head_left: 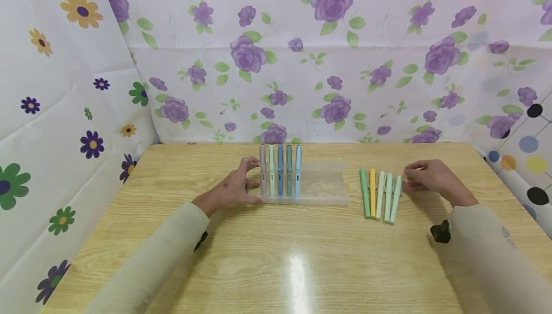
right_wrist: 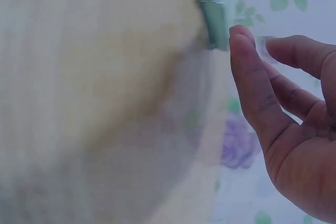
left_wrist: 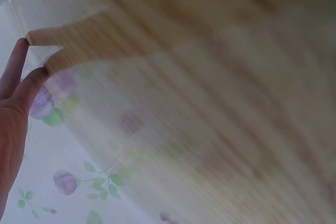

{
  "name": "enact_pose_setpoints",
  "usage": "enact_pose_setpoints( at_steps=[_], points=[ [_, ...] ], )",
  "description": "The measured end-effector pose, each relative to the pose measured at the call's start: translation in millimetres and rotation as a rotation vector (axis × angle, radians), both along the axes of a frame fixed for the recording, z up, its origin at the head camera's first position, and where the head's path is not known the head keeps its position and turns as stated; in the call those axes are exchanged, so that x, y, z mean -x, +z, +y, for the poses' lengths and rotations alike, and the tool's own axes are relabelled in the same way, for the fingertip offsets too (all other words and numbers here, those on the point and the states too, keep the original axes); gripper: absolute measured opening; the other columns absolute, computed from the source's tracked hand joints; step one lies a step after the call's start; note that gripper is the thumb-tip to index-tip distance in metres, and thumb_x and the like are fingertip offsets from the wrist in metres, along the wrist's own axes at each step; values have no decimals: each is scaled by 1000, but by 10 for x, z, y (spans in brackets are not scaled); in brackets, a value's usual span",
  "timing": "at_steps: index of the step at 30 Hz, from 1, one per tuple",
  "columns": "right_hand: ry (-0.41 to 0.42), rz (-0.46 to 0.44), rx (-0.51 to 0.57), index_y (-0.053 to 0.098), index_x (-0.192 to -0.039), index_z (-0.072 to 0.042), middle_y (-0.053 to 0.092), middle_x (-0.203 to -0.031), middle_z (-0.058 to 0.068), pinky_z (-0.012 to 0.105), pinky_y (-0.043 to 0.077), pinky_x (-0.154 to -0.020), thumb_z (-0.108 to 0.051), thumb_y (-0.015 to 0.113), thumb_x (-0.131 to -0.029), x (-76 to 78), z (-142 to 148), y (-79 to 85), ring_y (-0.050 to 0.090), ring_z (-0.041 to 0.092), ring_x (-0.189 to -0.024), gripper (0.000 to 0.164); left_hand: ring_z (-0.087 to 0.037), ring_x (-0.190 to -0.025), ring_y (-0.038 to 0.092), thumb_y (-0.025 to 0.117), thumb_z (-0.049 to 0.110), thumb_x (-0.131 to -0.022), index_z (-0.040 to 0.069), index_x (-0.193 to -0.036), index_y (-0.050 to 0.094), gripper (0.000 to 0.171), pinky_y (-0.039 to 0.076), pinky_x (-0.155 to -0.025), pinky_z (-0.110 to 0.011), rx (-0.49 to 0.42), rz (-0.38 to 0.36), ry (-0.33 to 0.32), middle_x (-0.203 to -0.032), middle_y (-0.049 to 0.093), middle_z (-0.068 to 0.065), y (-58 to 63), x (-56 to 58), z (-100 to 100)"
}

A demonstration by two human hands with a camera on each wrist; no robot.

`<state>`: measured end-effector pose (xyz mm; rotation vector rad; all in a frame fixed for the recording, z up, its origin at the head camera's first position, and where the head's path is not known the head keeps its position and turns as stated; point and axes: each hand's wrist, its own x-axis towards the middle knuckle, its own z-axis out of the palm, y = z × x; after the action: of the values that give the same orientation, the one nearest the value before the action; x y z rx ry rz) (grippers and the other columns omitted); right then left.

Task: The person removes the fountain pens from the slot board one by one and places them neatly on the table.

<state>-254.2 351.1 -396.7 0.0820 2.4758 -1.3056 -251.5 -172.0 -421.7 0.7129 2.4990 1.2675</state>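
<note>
At the middle of the table, a clear plastic pen rack (head_left: 324,182) holds a row of capped pens: mauve (head_left: 263,170), pale green (head_left: 271,170), dark blue (head_left: 281,170), grey-green (head_left: 289,170) and light blue (head_left: 298,170). My left hand (head_left: 235,184) holds the rack's left end, thumb at the front corner and fingers farther back. To the right lie loose pens, one green (head_left: 364,193), one yellow (head_left: 373,194) and several pale green (head_left: 388,198). My right hand (head_left: 431,180) hovers beside the rightmost one, thumb and fingers loosely bent; the right wrist view shows nothing between them.
The wooden table (head_left: 258,256) reaches back to a wall cloth (head_left: 293,84) with purple flowers. Another flowered cloth (head_left: 64,93) hangs at the left, a dotted one (head_left: 528,160) at the right. The rack's right part has bare slots.
</note>
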Motion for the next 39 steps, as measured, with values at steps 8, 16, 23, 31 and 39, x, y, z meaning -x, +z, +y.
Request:
enact_pose_setpoints(
  at_steps=[8, 16, 23, 31, 39],
  points=[
    [37, 74, 40, 40, -143, 13, 56, -128, 34, 40, 56, -87, -27, 54, -105, 43, -223, 293, 71, 16, -93, 57, -34, -121, 60, 86, 10, -80, 18, -144, 15, 95, 50, -96, -50, 6, 3, 3, -161, 20, -19, 8, -15, -5],
    [68, 143, 52, 45, -140, 10, 67, -115, 20, 33, 57, -84, -27, 55, -105, 61, -518, 536, 71, 16, -93, 52, -37, -120, 60, 86, 10, -80, 15, -144, 16, 95, 53, -92, -48, -19, 5, -13, -160, 21, -22, -27, 9, 21],
    [90, 175, 81, 48, -137, 9, 66, -117, 24, 30, 57, -82, -27, 57, -104, 106, -791, 649, 71, 12, -89, 50, -36, -120, 61, 86, 10, -80, 16, -144, 16, 96, 52, -94, -50, -4, 5, -4, -160, 21, -21, -14, 0, 16],
    [140, 204, 156, 54, -131, 9, 66, -115, 26, 33, 57, -84, -23, 59, -103, 125, -1158, 759, 71, 15, -90, 43, -36, -119, 61, 87, 10, -79, 17, -144, 16, 96, 53, -91, -47, -9, 6, 4, -159, 22, -20, 3, -3, 11],
    [158, 202, 189, 57, -128, 9, 68, -111, 23, 34, 57, -84, -19, 60, -102, 144, -1454, 780, 72, 16, -88, 37, -35, -119, 61, 87, 11, -78, 16, -144, 16, 97, 50, -96, -50, -5, 14, -4, -159, 23, -20, 8, -2, 13]
  ],
)
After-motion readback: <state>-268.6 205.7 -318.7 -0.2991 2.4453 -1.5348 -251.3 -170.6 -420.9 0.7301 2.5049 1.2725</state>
